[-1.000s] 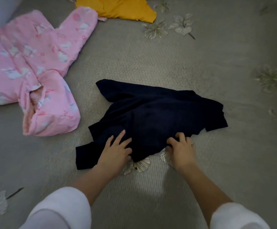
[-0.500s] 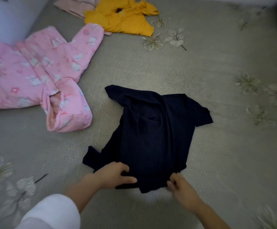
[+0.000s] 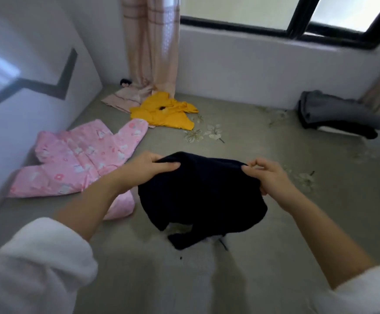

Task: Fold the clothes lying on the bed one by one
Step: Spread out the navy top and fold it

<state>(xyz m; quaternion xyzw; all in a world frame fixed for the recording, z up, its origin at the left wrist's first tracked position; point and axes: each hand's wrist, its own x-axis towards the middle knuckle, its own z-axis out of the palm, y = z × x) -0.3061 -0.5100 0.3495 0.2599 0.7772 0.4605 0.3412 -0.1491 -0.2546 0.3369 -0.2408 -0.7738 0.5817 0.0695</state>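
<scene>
Lifted off the bed (image 3: 263, 223) now, the dark shirt (image 3: 202, 196) hangs pinched between left hand (image 3: 148, 168) and right hand (image 3: 268, 175); folding looks barely begun.

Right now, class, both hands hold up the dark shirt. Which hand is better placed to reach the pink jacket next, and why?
The left hand. It hangs beside the pink jacket, while the right hand is across the dark shirt, farther from it.

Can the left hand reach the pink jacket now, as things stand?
Probably not at once: the left hand is shut on the dark shirt. The pink jacket lies open just beside it, with nothing between them.
</scene>
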